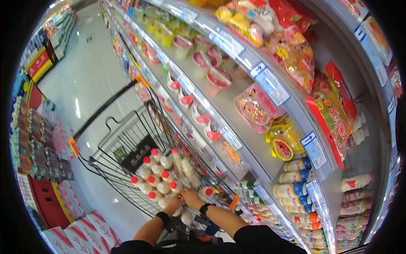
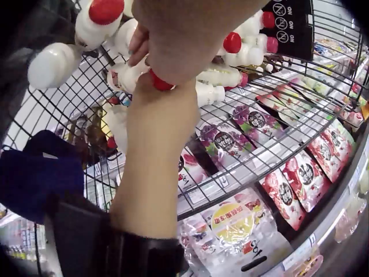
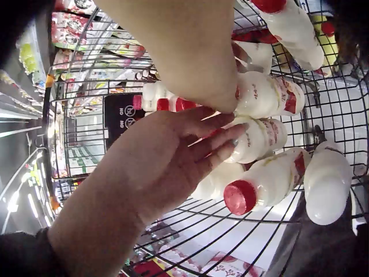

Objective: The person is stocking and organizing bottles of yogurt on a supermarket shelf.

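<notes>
White bottles with red caps fill part of the wire cart (image 1: pixel 114 169). In the head view my left hand (image 1: pixel 172 205) and right hand (image 1: pixel 191 199) meet at the bottles' near edge. In the right wrist view, my left hand's (image 3: pixel 161 158) fingers lie round the capped end of a bottle (image 3: pixel 262 138). My right hand (image 3: pixel 196 63) holds the neighbouring bottle (image 3: pixel 271 95), its cap mostly covered. The left wrist view shows my left hand (image 2: pixel 179 40) overlapping my right hand (image 2: pixel 161 107), hiding most right fingers; a red cap (image 2: pixel 160 81) shows between them.
Shelves of packaged sweets and bottles (image 1: pixel 253 76) run close along the cart's right side. Beyond the handle (image 1: pixel 105 110) is pale floor (image 1: pixel 91 63). Stacked drinks (image 1: pixel 36 144) and white-red boxes (image 1: pixel 80 235) stand left. Another bottle (image 3: pixel 328 184) lies near the hands.
</notes>
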`<state>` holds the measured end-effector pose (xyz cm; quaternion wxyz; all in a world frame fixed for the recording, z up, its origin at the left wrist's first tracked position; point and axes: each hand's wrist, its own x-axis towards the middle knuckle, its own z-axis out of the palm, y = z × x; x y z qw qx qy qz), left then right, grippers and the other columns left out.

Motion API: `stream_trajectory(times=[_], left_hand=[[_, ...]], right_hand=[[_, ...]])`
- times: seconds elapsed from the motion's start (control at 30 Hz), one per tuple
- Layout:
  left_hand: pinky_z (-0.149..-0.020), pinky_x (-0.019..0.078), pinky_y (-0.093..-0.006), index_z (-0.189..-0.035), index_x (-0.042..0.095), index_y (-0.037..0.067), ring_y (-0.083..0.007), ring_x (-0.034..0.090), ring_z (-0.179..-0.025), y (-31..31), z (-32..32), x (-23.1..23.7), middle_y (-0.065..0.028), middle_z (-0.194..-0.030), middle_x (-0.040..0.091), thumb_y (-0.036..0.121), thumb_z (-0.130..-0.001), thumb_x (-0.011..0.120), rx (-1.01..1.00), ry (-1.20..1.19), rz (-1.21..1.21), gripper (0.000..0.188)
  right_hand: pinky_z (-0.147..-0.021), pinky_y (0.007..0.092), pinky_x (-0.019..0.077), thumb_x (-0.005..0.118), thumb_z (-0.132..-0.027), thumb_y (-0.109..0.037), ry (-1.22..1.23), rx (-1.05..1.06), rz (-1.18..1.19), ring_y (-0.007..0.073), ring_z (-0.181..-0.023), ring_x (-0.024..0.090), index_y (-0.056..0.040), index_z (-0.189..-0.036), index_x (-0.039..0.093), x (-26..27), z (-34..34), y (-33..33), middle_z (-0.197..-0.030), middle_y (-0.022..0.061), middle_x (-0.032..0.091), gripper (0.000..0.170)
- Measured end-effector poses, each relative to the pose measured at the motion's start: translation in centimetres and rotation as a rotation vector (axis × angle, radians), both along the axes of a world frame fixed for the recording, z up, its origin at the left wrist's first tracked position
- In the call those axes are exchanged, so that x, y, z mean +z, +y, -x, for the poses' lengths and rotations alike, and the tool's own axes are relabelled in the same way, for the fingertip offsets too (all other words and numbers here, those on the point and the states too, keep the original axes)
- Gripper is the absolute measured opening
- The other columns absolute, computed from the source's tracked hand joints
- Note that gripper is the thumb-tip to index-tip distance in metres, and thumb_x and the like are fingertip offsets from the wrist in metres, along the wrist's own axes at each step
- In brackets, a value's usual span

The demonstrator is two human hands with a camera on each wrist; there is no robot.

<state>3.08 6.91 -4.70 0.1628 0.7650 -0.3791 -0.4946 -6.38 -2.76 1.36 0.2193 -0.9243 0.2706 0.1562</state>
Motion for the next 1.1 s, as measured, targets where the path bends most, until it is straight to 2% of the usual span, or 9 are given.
stream_trajectory(times=[0.1,0.4,0.53,0.63,0.77,0.87,0.9,1.0,1.1], left_hand=[[-0.078,0.0476,-0.0387,-0.104,0.059,0.007,-0.0325,0.060,-0.092,0.5,-0.1,0.5,-0.0181,-0.095,0.063,0.011,-0.072,0.052,-0.033,0.094,0.095,0.034],[-0.078,0.0477,-0.0383,-0.110,0.054,0.004,-0.0324,0.060,-0.088,0.9,0.6,1.1,-0.0155,-0.092,0.063,0.019,-0.062,0.065,0.030,0.262,0.127,0.052],[-0.078,0.0479,-0.0383,-0.116,0.050,0.003,-0.0329,0.060,-0.086,0.0,0.5,3.7,-0.0163,-0.092,0.062,0.023,-0.057,0.071,0.011,0.310,0.061,0.066],[-0.086,0.0434,-0.0366,-0.125,0.043,0.005,-0.0320,0.055,-0.099,-1.5,-0.1,2.6,-0.0180,-0.101,0.059,0.024,-0.047,0.079,-0.409,0.394,0.367,0.088],[-0.095,0.0349,-0.0374,-0.123,0.045,0.007,-0.0306,0.045,-0.113,-4.0,1.4,8.3,-0.0164,-0.116,0.052,0.027,-0.043,0.082,-0.713,0.096,0.637,0.090],[-0.095,0.0351,-0.0379,-0.120,0.047,0.008,-0.0310,0.049,-0.108,-5.1,4.1,15.7,-0.0153,-0.112,0.055,0.032,-0.045,0.081,-0.800,0.207,0.657,0.086],[-0.092,0.0379,-0.0370,-0.117,0.049,0.008,-0.0306,0.053,-0.103,-4.6,5.5,22.4,-0.0139,-0.108,0.057,0.036,-0.045,0.082,-0.705,0.364,0.385,0.084],[-0.085,0.0426,-0.0354,-0.115,0.050,0.008,-0.0286,0.058,-0.094,-4.1,9.0,19.1,-0.0107,-0.100,0.061,0.038,-0.049,0.082,-0.987,0.172,0.630,0.079],[-0.080,0.0454,-0.0337,-0.112,0.054,0.008,-0.0254,0.060,-0.090,0.3,13.4,24.9,-0.0088,-0.100,0.062,0.035,-0.055,0.081,-1.087,0.381,0.526,0.069]], right_hand=[[-0.063,0.0413,0.0502,0.055,-0.079,-0.022,-0.017,0.034,0.061,0.0301,-0.083,0.061,-0.0121,-0.096,0.055,-2.0,0.4,0.2,-0.104,0.0154,0.051,0.020],[-0.062,0.0447,0.0494,0.058,-0.074,-0.030,0.168,-0.006,-0.056,0.0337,-0.072,0.062,-0.0019,-0.107,0.047,-1.4,4.4,-1.5,-0.078,0.0175,0.062,0.045],[-0.064,0.0455,0.0472,0.057,-0.074,-0.038,0.123,-0.100,-0.167,0.0326,-0.076,0.061,-0.0013,-0.095,0.056,3.4,5.9,-2.2,-0.077,0.0161,0.062,0.042],[-0.067,0.0432,0.0472,0.058,-0.073,-0.043,0.043,-0.271,-0.110,0.0321,-0.077,0.061,-0.0068,-0.095,0.060,10.6,6.9,-1.5,-0.080,0.0148,0.063,0.043],[-0.067,0.0390,0.0484,0.061,-0.071,-0.043,-0.202,-0.475,-0.086,0.0288,-0.076,0.062,-0.0138,-0.101,0.062,18.8,11.2,0.5,-0.081,0.0125,0.064,0.042],[-0.069,0.0368,0.0491,0.062,-0.070,-0.043,-0.318,-0.627,-0.047,0.0274,-0.075,0.062,-0.0155,-0.100,0.063,25.5,14.2,3.9,-0.081,0.0117,0.065,0.040],[-0.069,0.0368,0.0491,0.062,-0.070,-0.043,-0.346,-0.667,0.001,0.0278,-0.075,0.062,-0.0156,-0.100,0.063,26.5,15.3,5.3,-0.082,0.0116,0.065,0.040],[-0.070,0.0374,0.0489,0.063,-0.069,-0.043,-0.465,-0.796,0.109,0.0291,-0.077,0.062,-0.0148,-0.096,0.064,28.8,18.3,9.6,-0.084,0.0111,0.064,0.039],[-0.069,0.0374,0.0491,0.064,-0.069,-0.040,-0.568,-0.905,0.198,0.0288,-0.076,0.062,-0.0126,-0.092,0.064,29.3,22.0,14.0,-0.082,0.0107,0.064,0.036]])
